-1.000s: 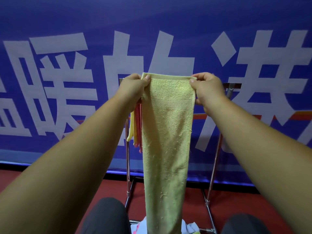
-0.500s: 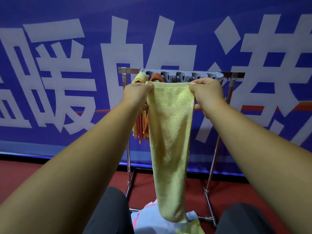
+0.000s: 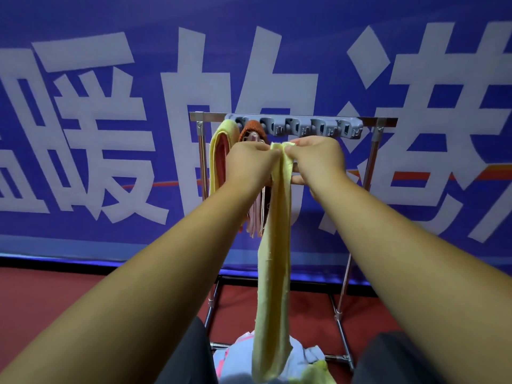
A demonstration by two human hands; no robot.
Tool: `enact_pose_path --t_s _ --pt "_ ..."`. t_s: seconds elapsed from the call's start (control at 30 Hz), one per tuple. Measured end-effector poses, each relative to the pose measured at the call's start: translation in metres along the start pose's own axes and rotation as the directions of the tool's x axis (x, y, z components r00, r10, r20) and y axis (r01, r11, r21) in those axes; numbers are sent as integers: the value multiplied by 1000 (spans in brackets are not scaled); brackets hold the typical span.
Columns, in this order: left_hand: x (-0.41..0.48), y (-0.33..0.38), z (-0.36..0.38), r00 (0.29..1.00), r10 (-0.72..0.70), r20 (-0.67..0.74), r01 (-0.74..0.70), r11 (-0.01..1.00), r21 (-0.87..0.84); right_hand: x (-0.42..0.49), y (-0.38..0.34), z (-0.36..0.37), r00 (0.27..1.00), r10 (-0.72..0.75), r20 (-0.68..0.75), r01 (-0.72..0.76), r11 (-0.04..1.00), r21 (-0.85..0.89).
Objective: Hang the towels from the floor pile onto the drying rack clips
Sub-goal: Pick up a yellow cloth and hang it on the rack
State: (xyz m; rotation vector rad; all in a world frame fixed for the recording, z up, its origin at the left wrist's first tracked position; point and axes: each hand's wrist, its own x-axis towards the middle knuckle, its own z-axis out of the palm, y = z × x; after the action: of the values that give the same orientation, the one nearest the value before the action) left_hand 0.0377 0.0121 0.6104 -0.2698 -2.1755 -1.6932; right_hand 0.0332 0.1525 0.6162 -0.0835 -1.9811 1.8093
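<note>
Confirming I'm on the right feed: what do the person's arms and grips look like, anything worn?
The left forearm and right forearm are bare to the frame edge, with no sleeves or cuffs in view. The left grip and right grip wear no gloves. No watch, bracelet or ring shows on the sides facing the camera. Below, the knees are in dark trousers.

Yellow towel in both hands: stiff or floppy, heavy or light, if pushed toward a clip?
Probably floppy: below the left hand and right hand pinching its gathered top, the yellow towel hangs in a limp, narrow fold. Likely light, since fingertip pinches alone carry it. Pushed at the clips, it would probably buckle unless bunched tight.
</note>
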Motion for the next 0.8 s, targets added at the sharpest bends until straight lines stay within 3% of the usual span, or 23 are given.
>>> enact_pose_path --t_s 0.2,0.53,0.63,0.73,0.8 --pt "-3 0 4 994 35 107 -43 997 72 1 4 -1 999 -9 50 13 997 -82" --pt "-3 1 5 990 33 137 -53 988 146 -10 -1 -1 981 -92 169 122 977 -173" --pt "-2 -3 0 983 92 158 -115 983 142 -15 -3 -5 972 -86 219 107 990 -88" --pt "-1 -5 -7 989 121 80 -127 989 80 -21 -4 -10 959 -28 282 9 998 69" --pt "1 -5 -9 989 147 16 -147 979 142 -24 -3 -11 956 -22 293 -14 993 121"
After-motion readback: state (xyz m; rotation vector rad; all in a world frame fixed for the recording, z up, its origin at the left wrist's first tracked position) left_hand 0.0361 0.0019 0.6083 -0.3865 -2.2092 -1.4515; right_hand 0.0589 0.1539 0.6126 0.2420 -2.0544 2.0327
